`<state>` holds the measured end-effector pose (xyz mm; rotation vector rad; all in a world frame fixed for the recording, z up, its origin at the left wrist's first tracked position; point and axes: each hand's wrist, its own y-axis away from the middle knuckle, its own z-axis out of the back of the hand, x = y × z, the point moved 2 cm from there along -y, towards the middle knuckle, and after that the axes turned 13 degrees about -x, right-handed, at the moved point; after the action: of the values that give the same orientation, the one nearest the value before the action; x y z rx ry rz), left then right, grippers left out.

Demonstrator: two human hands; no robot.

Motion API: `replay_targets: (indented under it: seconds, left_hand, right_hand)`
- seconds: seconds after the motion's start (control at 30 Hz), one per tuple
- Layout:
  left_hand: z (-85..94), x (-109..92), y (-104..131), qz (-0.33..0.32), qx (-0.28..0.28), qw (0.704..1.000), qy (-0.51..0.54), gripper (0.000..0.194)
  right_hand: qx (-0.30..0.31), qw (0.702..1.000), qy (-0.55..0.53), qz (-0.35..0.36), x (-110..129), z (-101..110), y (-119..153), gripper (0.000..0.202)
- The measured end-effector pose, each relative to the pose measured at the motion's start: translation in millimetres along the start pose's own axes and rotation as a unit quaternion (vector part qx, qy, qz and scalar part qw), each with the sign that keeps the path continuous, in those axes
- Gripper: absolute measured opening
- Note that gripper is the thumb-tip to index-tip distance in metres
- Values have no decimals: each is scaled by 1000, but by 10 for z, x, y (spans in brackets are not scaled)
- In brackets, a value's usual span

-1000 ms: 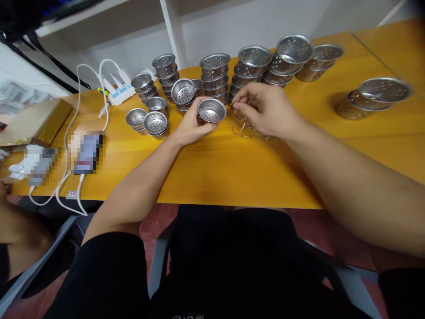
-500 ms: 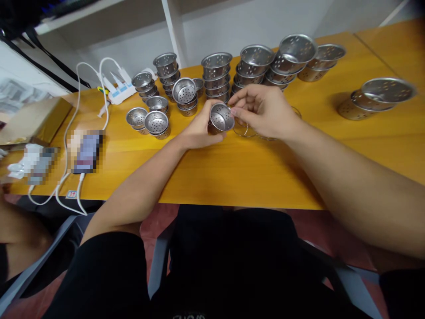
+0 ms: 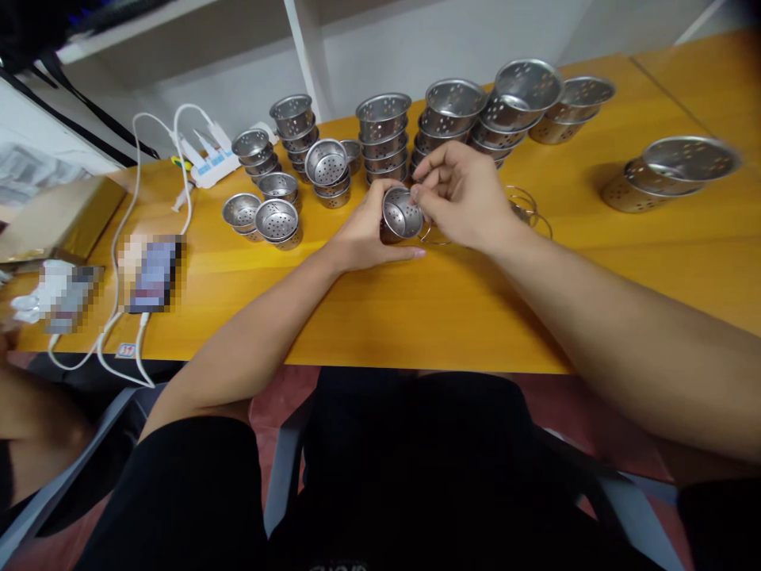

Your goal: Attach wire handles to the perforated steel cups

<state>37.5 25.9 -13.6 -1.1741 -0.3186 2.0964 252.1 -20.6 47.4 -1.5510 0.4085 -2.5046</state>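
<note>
Head view: left hand (image 3: pixel 367 231) grips perforated metal cup (image 3: pixel 403 216) at frame centre; right hand (image 3: pixel 462 194) at cup's rim, fingers curled, cannot tell whether pinching anything. Wire rings (image 3: pixel 524 212) right of centre.

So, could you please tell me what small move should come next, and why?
I'd probably steady the perforated cup with the left hand, since it sits tilted and the right hand has fingers at its rim; whether they pinch anything is unclear.
</note>
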Motion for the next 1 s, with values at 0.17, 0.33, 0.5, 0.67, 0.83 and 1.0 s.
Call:
replay_targets:
  seconds: [0.17,0.33,0.5,0.67,0.83,1.0]
  left_hand:
    - [4,-31,-7,21,-6,1000,0,123]
    - [-13,-43,0,32,-14,999,18,122]
    - [-15,-35,-8,43,-13,999,15,120]
    - [-22,-47,-14,49,-20,999,-6,120]
    - [-17,-82,-6,55,-30,998,-16,111]
    - [16,-6,-17,54,-46,997,2,106]
  right_hand:
    - [-6,999,-28,-21,-58,-21,-18,65]
    - [-25,997,-60,-46,-62,-54,-34,48]
    - [-15,999,-34,-36,-70,-60,-53,45]
    - [-23,998,-48,-40,-102,-103,-76,49]
    - [-25,998,-40,-39,-140,-154,-92,55]
    - [3,996,-81,-21,-128,-108,-82,54]
